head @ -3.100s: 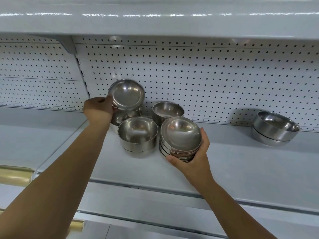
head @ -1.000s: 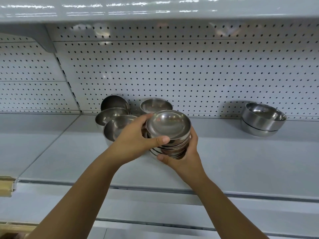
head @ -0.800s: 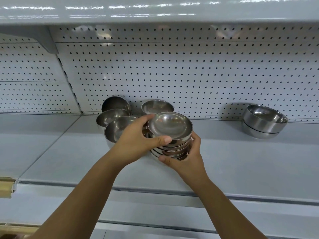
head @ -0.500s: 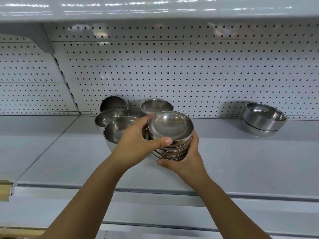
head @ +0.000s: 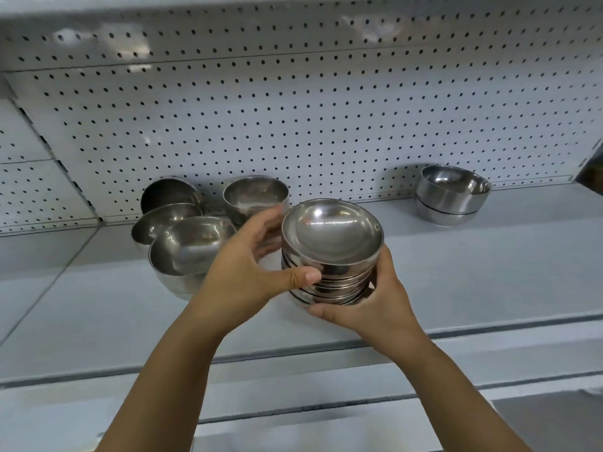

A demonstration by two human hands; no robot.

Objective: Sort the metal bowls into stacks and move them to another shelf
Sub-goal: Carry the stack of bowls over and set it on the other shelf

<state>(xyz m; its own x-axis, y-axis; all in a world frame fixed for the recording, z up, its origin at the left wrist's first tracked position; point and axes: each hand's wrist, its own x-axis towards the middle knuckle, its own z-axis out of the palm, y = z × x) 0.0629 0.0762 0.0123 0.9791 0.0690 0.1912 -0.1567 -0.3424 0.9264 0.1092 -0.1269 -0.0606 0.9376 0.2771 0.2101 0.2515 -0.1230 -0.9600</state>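
Observation:
A stack of several shallow metal bowls is held between both hands above the grey shelf. My left hand grips the stack's left side, thumb across its front. My right hand cups it from below and from the right. Behind my left hand stand deeper bowls: a near stack, a bowl behind it, a tilted bowl against the back panel and a single bowl. At the far right sits a pair of nested bowls.
A white perforated back panel closes off the shelf behind. An upper shelf edge runs overhead. Below the front lip lies a lower shelf level. An adjoining shelf bay extends to the left.
Since three seconds ago my left hand left the tilted bowl at the back and joined the right on the shallow stack. In the last second the stack has tilted slightly upright and come nearer.

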